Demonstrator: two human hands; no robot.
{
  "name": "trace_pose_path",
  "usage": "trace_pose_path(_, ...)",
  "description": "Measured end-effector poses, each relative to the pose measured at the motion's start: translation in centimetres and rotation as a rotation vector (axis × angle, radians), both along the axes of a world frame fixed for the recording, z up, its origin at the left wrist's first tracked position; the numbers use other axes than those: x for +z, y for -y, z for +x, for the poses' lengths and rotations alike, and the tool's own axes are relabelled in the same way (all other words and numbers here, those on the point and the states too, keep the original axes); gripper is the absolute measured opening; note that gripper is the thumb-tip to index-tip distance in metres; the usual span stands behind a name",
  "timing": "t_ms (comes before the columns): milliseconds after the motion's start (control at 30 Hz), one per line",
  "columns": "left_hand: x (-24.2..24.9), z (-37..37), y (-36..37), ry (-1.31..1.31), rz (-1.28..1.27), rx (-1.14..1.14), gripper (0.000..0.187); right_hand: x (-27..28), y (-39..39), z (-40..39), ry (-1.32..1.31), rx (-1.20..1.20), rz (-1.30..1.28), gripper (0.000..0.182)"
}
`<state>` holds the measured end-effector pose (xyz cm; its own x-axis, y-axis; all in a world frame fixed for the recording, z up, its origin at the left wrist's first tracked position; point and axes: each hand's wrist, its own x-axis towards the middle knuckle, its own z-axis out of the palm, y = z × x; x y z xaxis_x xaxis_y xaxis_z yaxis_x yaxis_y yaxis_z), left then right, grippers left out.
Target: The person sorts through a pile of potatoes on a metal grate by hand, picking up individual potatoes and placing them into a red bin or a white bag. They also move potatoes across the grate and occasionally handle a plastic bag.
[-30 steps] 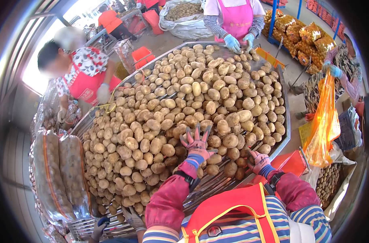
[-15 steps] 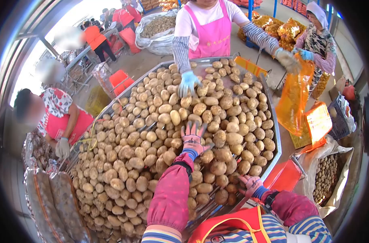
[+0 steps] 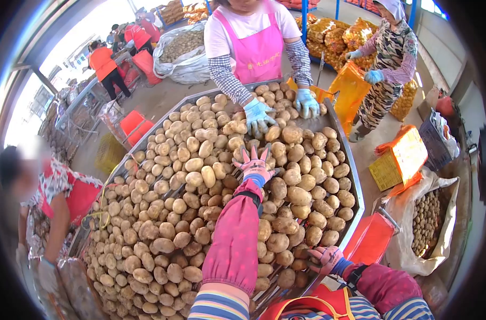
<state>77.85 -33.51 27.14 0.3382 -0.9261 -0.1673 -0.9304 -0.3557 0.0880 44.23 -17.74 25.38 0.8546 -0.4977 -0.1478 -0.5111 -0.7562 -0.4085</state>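
- Broad table [image 3: 359, 207] with metal rim stands in a work hall; filled net sacks [image 3: 336, 40] lie behind.
- Potatoes [image 3: 194, 178] cover much of it, around both gloved hands.
- Left hand [image 3: 255, 168] lies over them, fingers spread wide.
- Right hand [image 3: 325, 258] is near the rim, beside potatoes; I cannot tell whether its fingers hold one.
- Each potato is probably firm, rather light, slightly slippery from dust; better to grasp around its middle, gently, against bruising.
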Motion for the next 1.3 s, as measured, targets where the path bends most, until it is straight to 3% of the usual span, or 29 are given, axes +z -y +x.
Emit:
trace_pose_path(100,0.1,-0.4,1.3,-0.124,0.024,0.146,0.084,0.3,-0.1,0.1,0.011,-0.013,0.012,0.052)
trace_pose_path(200,-0.9,-1.3,0.9,-0.406,-0.138,0.177,0.075,0.3,0.0,0.1,0.035,-0.014,0.026,0.051)
trace_pose_path(267,0.0,-3.7,-4.0,-0.402,-0.253,-0.199,0.075,0.0,0.0,-0.1,0.063,-0.007,0.012,0.051)
trace_pose_path(333,2.5,-7.0,-10.1,-0.097,-0.108,-0.635,0.078,-0.2,0.0,-0.2,0.051,-0.006,0.022,0.051)
trace_pose_path(400,5.1,-8.7,-14.8,-0.236,0.022,-0.994,0.080,-0.7,0.0,-0.2,0.086,0.001,0.003,0.053)
trace_pose_path(467,1.7,-9.2,-18.0,-0.126,0.005,-1.181,0.076,-0.4,0.1,-0.2,0.059,0.015,-0.015,0.054)
trace_pose_path(500,0.4,-9.5,-18.0,-0.010,0.143,-1.165,0.069,-0.2,0.1,-0.1,0.048,0.011,-0.009,0.054)
trace_pose_path(600,-0.6,-8.8,-16.1,0.079,0.046,-1.057,0.052,-0.3,0.0,-0.1,0.036,0.017,0.013,0.054)
trace_pose_path(867,1.6,-5.2,-9.6,0.358,-0.161,-0.709,0.052,0.4,-0.5,0.2,0.012,-0.106,0.053,0.051)
trace_pose_path(933,1.8,-4.4,-10.8,0.174,-0.120,-0.476,0.057,-0.1,-0.5,0.1,0.026,-0.104,0.042,0.052)
trace_pose_path(1000,-1.5,-3.6,-13.9,-0.061,-0.291,-0.330,0.067,-0.5,-0.4,-0.1,0.044,-0.118,0.068,0.053)
trace_pose_path(1067,0.8,-5.1,-18.7,0.139,-0.130,-0.393,0.071,-0.7,-0.2,-0.2,0.088,-0.155,0.114,0.056)
trace_pose_path(1133,-0.1,-6.4,-23.5,0.094,-0.093,-0.357,0.077,-1.1,0.0,-0.4,0.231,-0.180,0.181,0.053)
trace_pose_path(1200,0.1,-7.9,-28.0,0.096,0.070,-0.269,0.086,-4.2,0.5,-0.5,0.424,-0.262,0.335,0.049)
trace_pose_path(1267,-0.4,-8.8,-32.0,0.019,0.061,-0.134,0.086,-5.7,1.1,-0.6,0.739,-0.470,0.877,0.044)
trace_pose_path(1300,-2.3,-8.4,-34.5,-0.007,0.010,-0.125,0.087,-3.4,1.4,-0.7,0.802,-0.507,1.151,0.043)
